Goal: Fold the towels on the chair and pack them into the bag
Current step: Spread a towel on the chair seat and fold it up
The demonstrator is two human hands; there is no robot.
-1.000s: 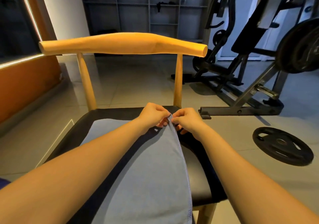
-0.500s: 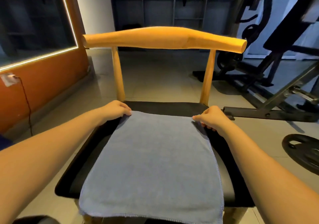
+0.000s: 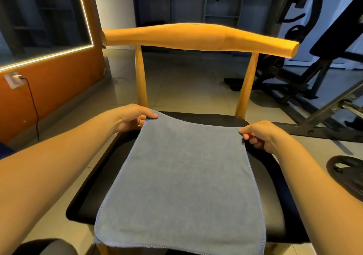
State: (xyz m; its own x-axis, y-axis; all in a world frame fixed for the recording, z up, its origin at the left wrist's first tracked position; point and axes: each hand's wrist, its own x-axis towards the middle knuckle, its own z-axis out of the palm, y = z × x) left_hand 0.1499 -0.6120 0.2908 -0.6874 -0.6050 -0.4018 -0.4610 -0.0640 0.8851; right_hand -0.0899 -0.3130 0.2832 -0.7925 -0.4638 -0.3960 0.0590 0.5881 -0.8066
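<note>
A grey-blue towel [image 3: 186,176] lies spread over the black seat [image 3: 275,195] of a wooden chair [image 3: 196,36], its near edge hanging over the seat's front. My left hand [image 3: 133,117] pinches the towel's far left corner, lifted a little off the seat. My right hand [image 3: 259,135] pinches the far right corner between thumb and fingers. The far edge sags slightly between the two hands. No bag is in view.
A weight bench frame [image 3: 314,97] stands on the tiled floor to the right, with a weight plate [image 3: 345,174] lying near my right forearm. An orange wall [image 3: 49,89] with a socket and cable runs along the left. A dark rounded object [image 3: 45,247] sits bottom left.
The hands went from holding the towel bunched together at the seat's back to wide apart, spreading it flat. Since half a second ago both far corners have lifted slightly.
</note>
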